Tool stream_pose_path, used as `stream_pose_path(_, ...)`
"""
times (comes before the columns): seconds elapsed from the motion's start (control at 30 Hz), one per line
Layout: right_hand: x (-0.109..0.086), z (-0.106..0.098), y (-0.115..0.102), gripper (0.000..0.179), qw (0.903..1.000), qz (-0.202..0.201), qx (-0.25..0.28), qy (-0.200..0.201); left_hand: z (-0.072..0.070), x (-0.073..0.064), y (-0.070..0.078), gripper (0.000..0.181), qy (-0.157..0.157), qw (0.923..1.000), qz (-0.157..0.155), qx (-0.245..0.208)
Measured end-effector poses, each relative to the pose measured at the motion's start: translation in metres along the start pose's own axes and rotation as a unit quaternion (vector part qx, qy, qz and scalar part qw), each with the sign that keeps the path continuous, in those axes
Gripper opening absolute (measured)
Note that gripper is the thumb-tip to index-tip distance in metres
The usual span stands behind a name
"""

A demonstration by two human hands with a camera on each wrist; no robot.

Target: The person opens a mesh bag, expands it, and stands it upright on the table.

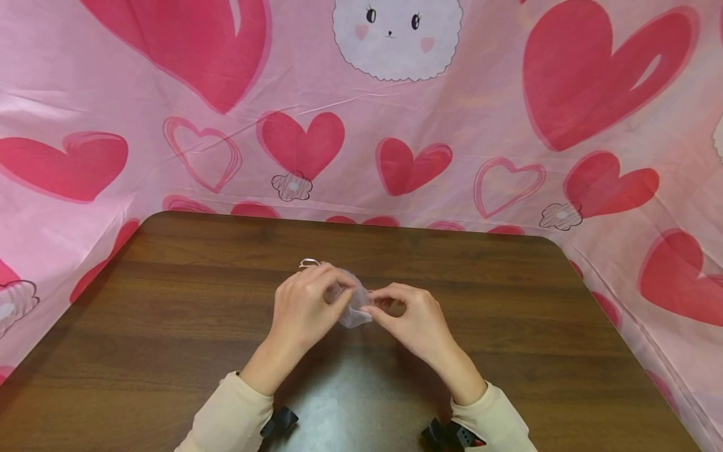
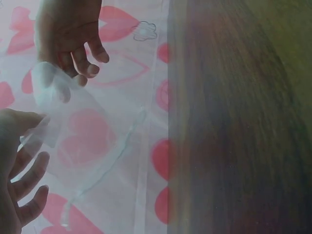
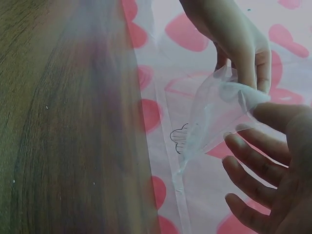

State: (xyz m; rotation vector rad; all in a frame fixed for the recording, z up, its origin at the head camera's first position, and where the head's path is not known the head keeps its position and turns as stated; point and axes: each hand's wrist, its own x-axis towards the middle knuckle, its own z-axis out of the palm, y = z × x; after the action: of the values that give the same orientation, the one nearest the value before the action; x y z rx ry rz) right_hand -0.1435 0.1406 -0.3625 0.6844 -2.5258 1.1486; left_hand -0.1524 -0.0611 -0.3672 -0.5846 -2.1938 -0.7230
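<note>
A small sheer white drawstring pouch (image 1: 354, 317) is held up above the table between the two hands. My left hand (image 1: 307, 304) pinches one side of it between thumb and fingers. On the opposite side, my right hand (image 1: 417, 317) pinches the edge with thumb and index finger. A thin white cord loop (image 1: 309, 262) sticks out beyond the left hand's knuckles. In the left wrist view the thin fabric (image 2: 90, 139) is see-through. The right wrist view shows the right thumb against the pouch (image 3: 207, 117), with the other fingers spread loosely.
A dark brown wooden table (image 1: 169, 339) lies under the hands. Behind it and at the sides hangs a pink cloth (image 1: 361, 107) printed with red hearts. Black wrist devices (image 1: 279, 422) are worn at the cream sleeves (image 1: 228, 414).
</note>
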Motion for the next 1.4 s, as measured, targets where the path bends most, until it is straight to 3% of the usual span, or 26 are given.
stream_pose_path(0.2, 0.0006, -0.0001, 0.0005, 0.009, 0.9997, 0.0, -0.02, 0.014, -0.0001, 0.0001, -0.0001, 0.011, -0.007, 0.9998, -0.004, -0.017)
stream_pose_path(0.47, 0.0013, -0.0027, -0.001, 0.007, 0.9982, 0.016, -0.028, 0.05, 0.0021, -0.001, -0.001, 0.013, -0.017, 0.9994, 0.018, -0.024)
stream_pose_path(0.7, 0.0002, -0.0028, -0.0015, 0.01, 0.9978, 0.027, -0.036, 0.049, 0.0036, -0.0019, 0.0007, 0.018, -0.037, 0.9984, 0.037, -0.022)
stream_pose_path(0.93, -0.0007, -0.0025, -0.0008, 0.013, 0.9974, 0.024, -0.047, 0.049, 0.0035, -0.0024, 0.0, 0.011, -0.039, 0.9975, 0.054, -0.024)
stream_pose_path(1.4, 0.0008, -0.0039, -0.0011, 0.016, 0.997, 0.016, -0.023, 0.072, 0.0035, -0.002, 0.0009, 0.019, -0.044, 0.9972, 0.055, -0.028)
